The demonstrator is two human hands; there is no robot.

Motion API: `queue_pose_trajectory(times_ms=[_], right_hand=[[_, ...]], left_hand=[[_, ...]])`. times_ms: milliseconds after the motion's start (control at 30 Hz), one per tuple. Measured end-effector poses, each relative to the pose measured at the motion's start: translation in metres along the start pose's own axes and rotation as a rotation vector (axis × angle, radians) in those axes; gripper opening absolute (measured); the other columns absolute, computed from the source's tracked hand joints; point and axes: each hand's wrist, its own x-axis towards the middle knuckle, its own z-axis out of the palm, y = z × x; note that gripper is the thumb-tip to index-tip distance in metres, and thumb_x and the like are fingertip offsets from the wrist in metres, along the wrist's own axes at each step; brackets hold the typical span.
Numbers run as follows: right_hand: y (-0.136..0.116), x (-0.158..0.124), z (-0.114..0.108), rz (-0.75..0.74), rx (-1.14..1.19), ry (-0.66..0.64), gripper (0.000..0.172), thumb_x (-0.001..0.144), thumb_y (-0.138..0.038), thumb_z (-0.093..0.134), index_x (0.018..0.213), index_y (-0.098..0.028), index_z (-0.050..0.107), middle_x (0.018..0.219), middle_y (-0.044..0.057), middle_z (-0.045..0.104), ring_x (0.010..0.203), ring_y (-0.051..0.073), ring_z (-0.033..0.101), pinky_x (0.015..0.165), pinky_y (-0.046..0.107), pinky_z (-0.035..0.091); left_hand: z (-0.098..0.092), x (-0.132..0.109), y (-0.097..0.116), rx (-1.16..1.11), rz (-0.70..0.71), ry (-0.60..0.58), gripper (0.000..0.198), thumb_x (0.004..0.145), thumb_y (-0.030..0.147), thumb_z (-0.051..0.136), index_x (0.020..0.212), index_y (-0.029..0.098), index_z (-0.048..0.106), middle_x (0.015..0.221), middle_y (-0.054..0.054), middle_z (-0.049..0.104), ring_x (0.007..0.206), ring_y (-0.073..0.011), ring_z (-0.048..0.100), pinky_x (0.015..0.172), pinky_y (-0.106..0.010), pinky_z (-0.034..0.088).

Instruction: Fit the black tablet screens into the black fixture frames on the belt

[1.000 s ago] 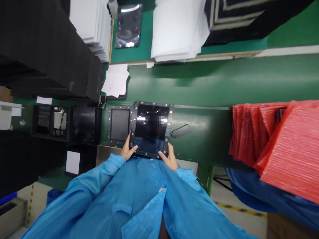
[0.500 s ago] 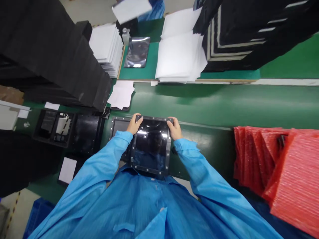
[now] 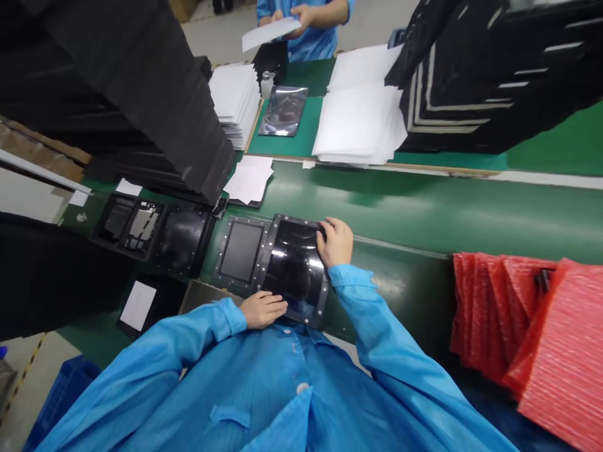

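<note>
A glossy black panel in a studded dark frame lies on the green bench right in front of me, slightly turned. My left hand rests on its lower left edge, fingers stretched out flat over the frame and the shiny surface. At the upper right corner my right hand has its fingers bent round the frame's edge. A second studded frame with a dull grey middle lies close against the left side of the glossy one.
Tall black stacks rise at left, beside black trays with parts. Loose white sheets lie ahead. Paper piles and a silvery bag are on the far shelf. Red bubble bags stand right. Across, a person's hands hold a white sheet.
My left hand has moved from the panel's upper left corner down to its lower left edge and flattened. The panel has turned a little, lying beside the grey-centred frame, now uncovered.
</note>
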Motion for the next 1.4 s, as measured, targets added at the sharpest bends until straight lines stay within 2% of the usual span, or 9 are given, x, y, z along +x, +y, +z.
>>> queue_pose_trajectory(times_ms=[200,467,633,733,833,1033,1200,1300,1400], right_hand=[[-0.016,0.003,0.007,-0.397,-0.092,-0.194,0.034,0.086,-0.013,0.041,0.098,-0.017,0.072,0.101,0.011,0.072,0.096,0.022,0.064,0.086,0.038,0.053],[-0.032,0.001,0.009,-0.228,-0.233,-0.183,0.034,0.080,-0.017,0.046,0.098,-0.021,0.073,0.105,0.007,0.073,0.102,0.023,0.066,0.089,0.041,0.056],[-0.082,-0.045,-0.005,0.070,-0.130,-0.095,0.034,0.081,-0.029,0.047,0.103,-0.019,0.071,0.114,0.010,0.070,0.107,0.025,0.064,0.093,0.043,0.054],[-0.117,-0.094,-0.015,0.334,0.068,-0.101,0.031,0.083,-0.041,0.049,0.081,-0.021,0.072,0.086,0.009,0.074,0.081,0.024,0.068,0.075,0.038,0.057],[-0.142,-0.131,-0.018,0.491,0.236,-0.213,0.037,0.081,-0.048,0.050,0.064,-0.020,0.068,0.063,0.007,0.069,0.060,0.022,0.064,0.058,0.033,0.053],[-0.143,-0.135,-0.009,0.448,0.326,-0.308,0.046,0.081,-0.051,0.048,0.048,-0.019,0.058,0.048,0.004,0.059,0.048,0.017,0.054,0.049,0.030,0.040],[-0.138,-0.127,-0.005,0.371,0.399,-0.414,0.053,0.077,-0.049,0.051,0.036,-0.020,0.035,0.034,-0.001,0.037,0.037,0.010,0.035,0.044,0.027,0.028],[-0.135,-0.125,-0.008,0.399,0.630,-0.488,0.043,0.073,-0.053,0.058,0.045,-0.021,0.050,0.041,-0.001,0.048,0.042,0.012,0.044,0.046,0.026,0.035],[-0.124,-0.119,-0.014,0.509,0.985,-0.459,0.043,0.071,-0.063,0.060,0.084,-0.023,0.069,0.075,0.005,0.070,0.070,0.020,0.064,0.063,0.032,0.052]], left_hand=[[0.015,0.015,-0.022,-0.078,0.138,0.202,0.026,0.092,0.026,0.047,0.110,0.022,0.066,0.113,-0.001,0.072,0.107,-0.0164,0.064,0.080,-0.030,0.046],[-0.002,0.014,-0.028,-0.164,0.131,0.248,0.033,0.090,0.034,0.051,0.116,0.019,0.063,0.127,-0.007,0.064,0.120,-0.0212,0.053,0.102,-0.039,0.042],[-0.004,-0.042,-0.103,-0.362,-0.585,0.273,0.046,0.083,0.033,0.054,0.127,0.020,0.056,0.142,-0.013,0.049,0.135,-0.0260,0.042,0.114,-0.043,0.035],[0.012,-0.068,-0.147,-0.366,-1.028,0.235,0.055,0.082,0.026,0.052,0.134,0.009,0.046,0.146,-0.025,0.040,0.137,-0.0356,0.037,0.111,-0.055,0.034],[0.029,-0.066,-0.159,-0.444,-1.283,0.249,0.064,0.075,0.027,0.062,0.135,0.014,0.044,0.148,-0.023,0.038,0.139,-0.0365,0.035,0.111,-0.052,0.034],[0.025,-0.052,-0.144,-0.718,-1.363,0.638,0.062,0.073,0.034,0.065,0.132,0.021,0.047,0.129,-0.016,0.059,0.123,-0.0314,0.054,0.103,-0.053,0.042],[-0.016,-0.058,-0.121,-0.934,-1.057,0.570,0.048,0.075,0.033,0.060,0.118,0.013,0.061,0.108,-0.011,0.071,0.106,-0.0254,0.065,0.096,-0.043,0.052],[-0.050,-0.042,-0.082,-0.886,-1.052,0.545,0.042,0.080,0.035,0.055,0.112,0.011,0.066,0.106,-0.012,0.073,0.102,-0.0273,0.067,0.093,-0.046,0.054],[-0.074,-0.017,-0.017,-0.651,-0.788,0.518,0.052,0.081,0.045,0.060,0.127,0.019,0.060,0.129,-0.011,0.063,0.120,-0.0268,0.058,0.104,-0.046,0.048]])
